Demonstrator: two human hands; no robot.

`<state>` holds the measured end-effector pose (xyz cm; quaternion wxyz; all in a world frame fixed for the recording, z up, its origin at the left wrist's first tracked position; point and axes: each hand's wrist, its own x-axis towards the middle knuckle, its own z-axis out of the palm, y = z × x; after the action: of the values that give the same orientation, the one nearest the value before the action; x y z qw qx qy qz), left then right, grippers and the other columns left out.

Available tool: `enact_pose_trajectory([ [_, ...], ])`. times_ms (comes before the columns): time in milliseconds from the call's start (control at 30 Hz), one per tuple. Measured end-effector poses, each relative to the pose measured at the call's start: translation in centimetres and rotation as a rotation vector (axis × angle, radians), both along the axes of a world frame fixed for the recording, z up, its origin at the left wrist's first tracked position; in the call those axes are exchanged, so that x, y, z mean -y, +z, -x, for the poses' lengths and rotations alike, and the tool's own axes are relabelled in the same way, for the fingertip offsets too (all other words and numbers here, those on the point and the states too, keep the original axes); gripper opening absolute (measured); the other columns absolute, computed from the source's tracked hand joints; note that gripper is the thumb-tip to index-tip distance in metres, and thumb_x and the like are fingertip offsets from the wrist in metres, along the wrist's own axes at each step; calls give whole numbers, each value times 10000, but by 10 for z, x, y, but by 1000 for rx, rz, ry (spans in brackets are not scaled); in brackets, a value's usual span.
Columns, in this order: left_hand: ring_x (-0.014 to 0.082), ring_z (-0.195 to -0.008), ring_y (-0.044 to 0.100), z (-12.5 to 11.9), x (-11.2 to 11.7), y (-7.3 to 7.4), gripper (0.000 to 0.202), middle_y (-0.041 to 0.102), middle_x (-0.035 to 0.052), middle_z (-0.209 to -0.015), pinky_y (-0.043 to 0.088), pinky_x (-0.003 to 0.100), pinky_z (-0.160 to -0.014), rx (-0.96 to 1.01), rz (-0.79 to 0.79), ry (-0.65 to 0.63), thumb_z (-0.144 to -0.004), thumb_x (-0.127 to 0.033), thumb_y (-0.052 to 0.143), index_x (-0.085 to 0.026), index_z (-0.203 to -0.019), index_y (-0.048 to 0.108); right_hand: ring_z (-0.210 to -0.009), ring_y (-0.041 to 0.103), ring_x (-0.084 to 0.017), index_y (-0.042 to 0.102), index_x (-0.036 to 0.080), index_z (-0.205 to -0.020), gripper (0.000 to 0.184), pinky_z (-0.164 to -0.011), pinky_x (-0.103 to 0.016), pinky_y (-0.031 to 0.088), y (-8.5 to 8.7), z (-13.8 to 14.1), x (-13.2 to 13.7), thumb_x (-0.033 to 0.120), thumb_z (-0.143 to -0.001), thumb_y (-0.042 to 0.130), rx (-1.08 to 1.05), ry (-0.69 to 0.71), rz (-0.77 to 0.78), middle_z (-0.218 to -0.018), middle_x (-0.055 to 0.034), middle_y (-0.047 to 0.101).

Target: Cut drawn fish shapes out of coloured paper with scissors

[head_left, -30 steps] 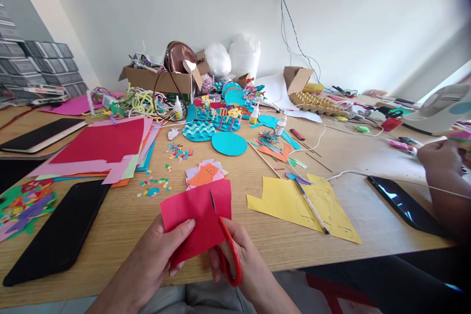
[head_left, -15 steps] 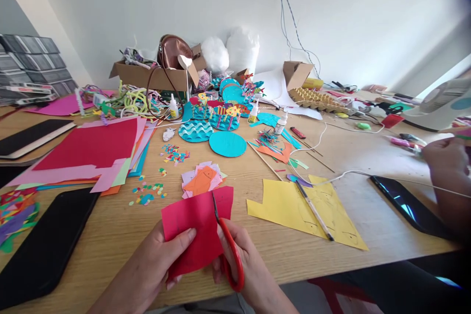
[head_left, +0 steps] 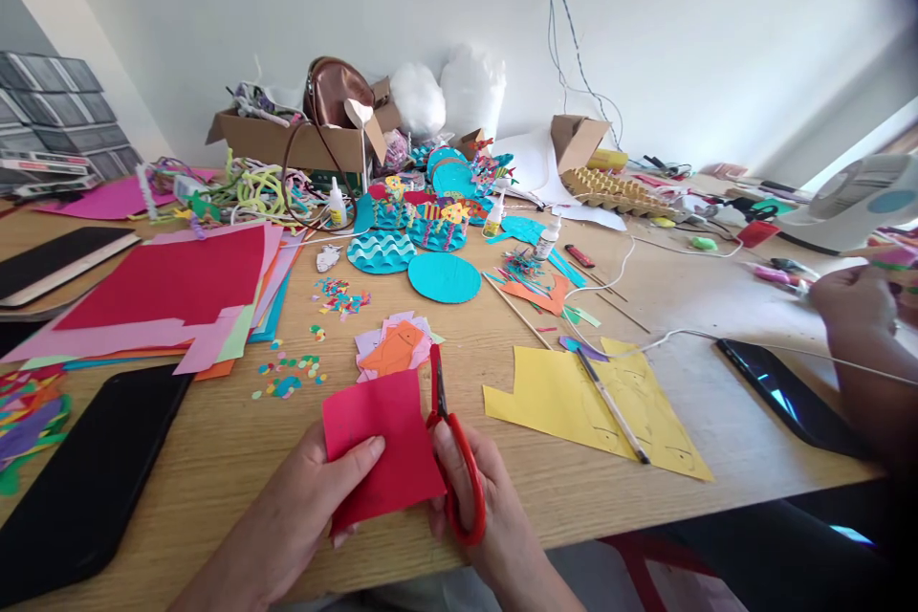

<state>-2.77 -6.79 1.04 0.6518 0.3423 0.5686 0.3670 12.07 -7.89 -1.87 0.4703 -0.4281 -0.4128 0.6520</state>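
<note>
My left hand (head_left: pixel 305 507) pinches a piece of red paper (head_left: pixel 383 445) at its lower left, thumb on top. My right hand (head_left: pixel 488 507) grips red-handled scissors (head_left: pixel 451 449) by the loops; their blades point away from me along the paper's right edge. Both hands hover over the near edge of the wooden table (head_left: pixel 236 440). Just beyond the red paper lies a small pile of paper cut-outs with an orange one on top (head_left: pixel 397 344).
A yellow sheet (head_left: pixel 574 397) with a pencil (head_left: pixel 609 406) lies right of my hands. A black tablet (head_left: pixel 86 483) sits at left, coloured paper sheets (head_left: pixel 172 287) behind it. Teal craft discs (head_left: pixel 445 277), glue bottles and a cardboard box (head_left: pixel 287 148) lie further back. Another person's hand (head_left: pixel 853 301) and a phone (head_left: pixel 789 397) are at right.
The scissors have run up through the red paper and now stand clear at its right edge; the strip that was right of the blades is gone and the held piece is narrower.
</note>
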Motion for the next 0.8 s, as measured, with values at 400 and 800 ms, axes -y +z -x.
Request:
enact_pose_trajectory([
  [400,229,-853,661,10,-12,-5,320,739,36,-904,496,321,-818,27,-202,-57,-742,-361,648,-192,-1014,668,-525,474,-87,521,174,-839,402,-511,-196,355,-5,-2,3,562,-762,594,-118,-121,-18,-605,35,523],
  [800,133,-552,530,7,-22,4,163,646,-10,-603,436,219,-548,93,-286,32,-726,-349,660,-191,-745,697,-543,432,-94,509,188,-778,292,-508,-213,347,23,-25,-21,325,-645,730,95,-101,-54,-619,49,501],
])
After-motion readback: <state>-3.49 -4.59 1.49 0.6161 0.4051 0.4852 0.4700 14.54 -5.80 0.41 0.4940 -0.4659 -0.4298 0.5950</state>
